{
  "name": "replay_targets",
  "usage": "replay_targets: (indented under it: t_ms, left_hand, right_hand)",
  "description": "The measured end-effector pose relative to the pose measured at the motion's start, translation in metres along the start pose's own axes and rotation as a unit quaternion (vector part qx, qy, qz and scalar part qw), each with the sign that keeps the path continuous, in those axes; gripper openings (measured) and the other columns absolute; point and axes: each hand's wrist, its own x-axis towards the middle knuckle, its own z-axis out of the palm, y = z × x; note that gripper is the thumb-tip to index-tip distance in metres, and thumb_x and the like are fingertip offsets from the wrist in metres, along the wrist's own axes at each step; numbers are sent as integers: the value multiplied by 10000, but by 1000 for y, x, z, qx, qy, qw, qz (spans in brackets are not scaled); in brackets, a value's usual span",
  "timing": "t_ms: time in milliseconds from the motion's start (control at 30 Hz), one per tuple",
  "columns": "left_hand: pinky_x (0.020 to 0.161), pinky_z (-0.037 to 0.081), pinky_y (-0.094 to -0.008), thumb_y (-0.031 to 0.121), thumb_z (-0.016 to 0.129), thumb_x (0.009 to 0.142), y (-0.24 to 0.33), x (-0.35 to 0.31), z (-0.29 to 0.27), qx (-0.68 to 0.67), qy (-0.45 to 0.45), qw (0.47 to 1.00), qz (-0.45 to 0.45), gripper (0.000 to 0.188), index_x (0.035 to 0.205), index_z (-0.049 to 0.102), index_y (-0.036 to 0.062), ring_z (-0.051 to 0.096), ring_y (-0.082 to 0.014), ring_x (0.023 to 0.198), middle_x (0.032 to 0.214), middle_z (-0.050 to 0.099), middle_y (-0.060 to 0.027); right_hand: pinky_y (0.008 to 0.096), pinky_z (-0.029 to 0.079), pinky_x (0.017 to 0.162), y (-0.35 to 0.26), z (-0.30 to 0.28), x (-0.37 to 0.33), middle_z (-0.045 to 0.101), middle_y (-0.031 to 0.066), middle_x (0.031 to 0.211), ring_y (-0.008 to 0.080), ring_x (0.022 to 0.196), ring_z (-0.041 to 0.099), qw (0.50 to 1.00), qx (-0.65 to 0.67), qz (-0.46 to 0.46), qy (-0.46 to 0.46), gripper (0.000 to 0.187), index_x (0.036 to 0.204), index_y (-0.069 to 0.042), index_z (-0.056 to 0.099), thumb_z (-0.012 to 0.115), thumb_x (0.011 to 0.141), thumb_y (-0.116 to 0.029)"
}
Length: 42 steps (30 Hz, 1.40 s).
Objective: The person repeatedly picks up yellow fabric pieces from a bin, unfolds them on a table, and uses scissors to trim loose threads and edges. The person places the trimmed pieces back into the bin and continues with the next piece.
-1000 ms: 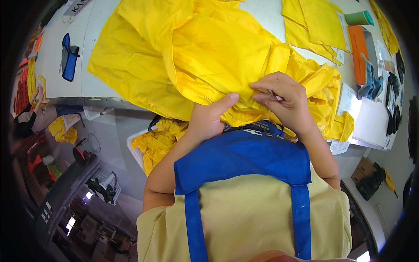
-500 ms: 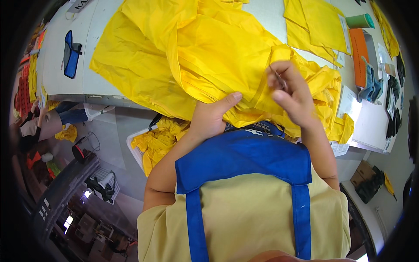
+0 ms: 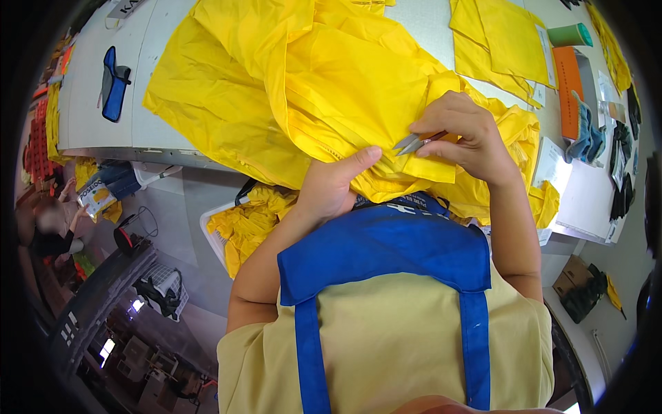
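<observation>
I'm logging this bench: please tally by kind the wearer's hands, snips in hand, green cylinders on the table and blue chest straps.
Hands: 2 (left hand, right hand)
Snips: 1
Green cylinder: 1
Blue chest straps: 2
Total: 6

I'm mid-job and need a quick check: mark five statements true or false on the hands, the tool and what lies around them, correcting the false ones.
1. The right hand holds small metal snips. True.
2. The snips' blades point away from the left hand. False: they point toward its thumb.
3. The left hand holds large, crumpled yellow fabric. True.
4. A green cylinder lies at the left end of the long white table. False: it is on the right.
5. A white bin below the table's edge contains yellow cloth. True.
</observation>
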Motion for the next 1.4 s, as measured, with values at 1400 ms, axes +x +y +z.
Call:
replay_targets:
  t_ms: [1400]
  left_hand:
    - [833, 444, -331, 202, 751, 728, 32, -56, -61, 619, 192, 710, 274, 597, 1210, 440, 37, 507, -212, 1015, 1160, 465, -96]
  right_hand:
    - [208, 417, 488, -8, 65, -47, 581, 20, 691, 97, 521, 504, 961, 72, 96, 248, 244, 877, -86, 548, 745, 743, -32]
